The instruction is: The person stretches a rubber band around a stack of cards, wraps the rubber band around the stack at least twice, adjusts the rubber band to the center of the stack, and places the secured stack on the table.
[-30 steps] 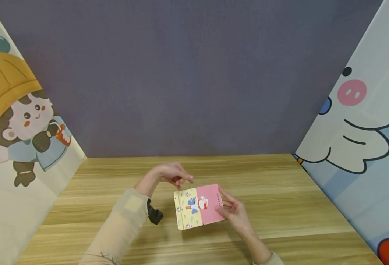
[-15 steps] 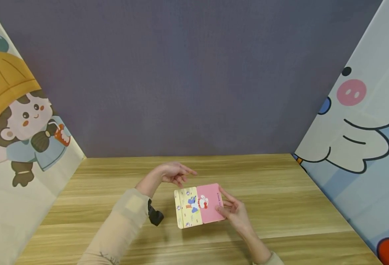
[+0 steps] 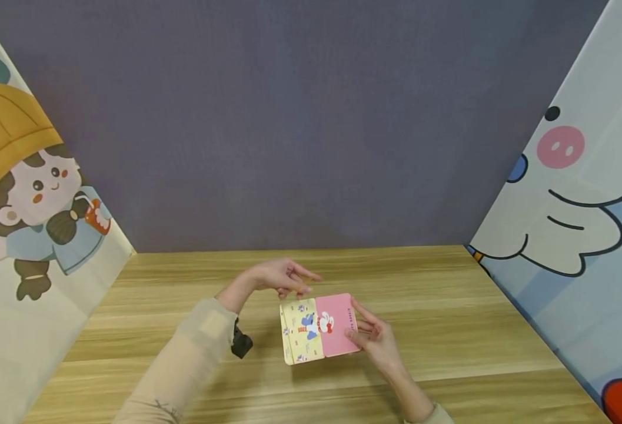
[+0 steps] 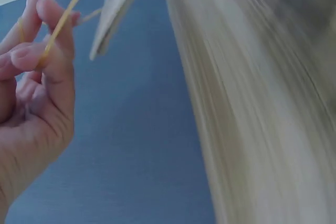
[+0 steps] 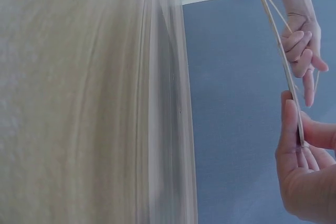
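Observation:
A thin notebook [image 3: 337, 341], half pink and half yellow with cartoon figures, is held tilted above the table by my right hand [image 3: 379, 347]. The thumb lies on its front and the fingers go behind its right edge. In the right wrist view the notebook [image 5: 281, 48] appears edge-on. My left hand [image 3: 276, 277] is at its upper left corner, with fingers bent. A thin yellow rubber band [image 4: 65, 15] is hooked round the left fingers and stretches toward the notebook; the head view barely shows it. Where the band meets the notebook is partly hidden.
Under both hands lies a wood-grain table [image 3: 448, 306]. A dark grey panel [image 3: 300, 129] rises behind it, and cartoon-printed walls stand left and right. A black wrist camera [image 3: 241, 343] sits below my left wrist.
My left hand has shifted slightly right and its fingers have spread along the notebook's top edge. The notebook has risen very slightly; my right hand keeps its grip.

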The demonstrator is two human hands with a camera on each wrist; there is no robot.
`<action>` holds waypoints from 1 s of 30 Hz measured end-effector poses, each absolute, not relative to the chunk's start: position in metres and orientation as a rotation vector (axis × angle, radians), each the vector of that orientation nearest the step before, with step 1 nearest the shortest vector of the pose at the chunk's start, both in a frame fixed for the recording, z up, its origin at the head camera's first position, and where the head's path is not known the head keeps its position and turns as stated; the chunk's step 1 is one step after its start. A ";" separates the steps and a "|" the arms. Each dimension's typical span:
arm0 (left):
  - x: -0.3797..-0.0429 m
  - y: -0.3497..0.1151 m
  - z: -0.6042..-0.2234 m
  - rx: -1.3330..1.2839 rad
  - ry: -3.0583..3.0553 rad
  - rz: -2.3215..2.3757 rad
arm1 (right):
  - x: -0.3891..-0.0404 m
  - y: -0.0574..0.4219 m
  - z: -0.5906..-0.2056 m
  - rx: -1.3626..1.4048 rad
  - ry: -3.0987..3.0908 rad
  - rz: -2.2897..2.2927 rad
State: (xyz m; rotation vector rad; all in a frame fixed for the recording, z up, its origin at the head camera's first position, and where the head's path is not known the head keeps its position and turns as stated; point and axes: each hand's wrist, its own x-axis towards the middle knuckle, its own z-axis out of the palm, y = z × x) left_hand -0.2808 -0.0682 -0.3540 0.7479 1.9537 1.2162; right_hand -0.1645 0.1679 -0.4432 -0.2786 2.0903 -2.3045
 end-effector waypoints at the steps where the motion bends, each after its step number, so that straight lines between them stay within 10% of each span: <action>1: -0.281 -0.068 -0.354 0.814 1.965 1.194 | -0.165 0.168 -0.443 -0.268 2.088 -2.305; 30: -0.262 -0.042 -0.312 1.436 2.302 -0.094 | -0.164 0.166 -0.447 -0.152 2.147 -2.220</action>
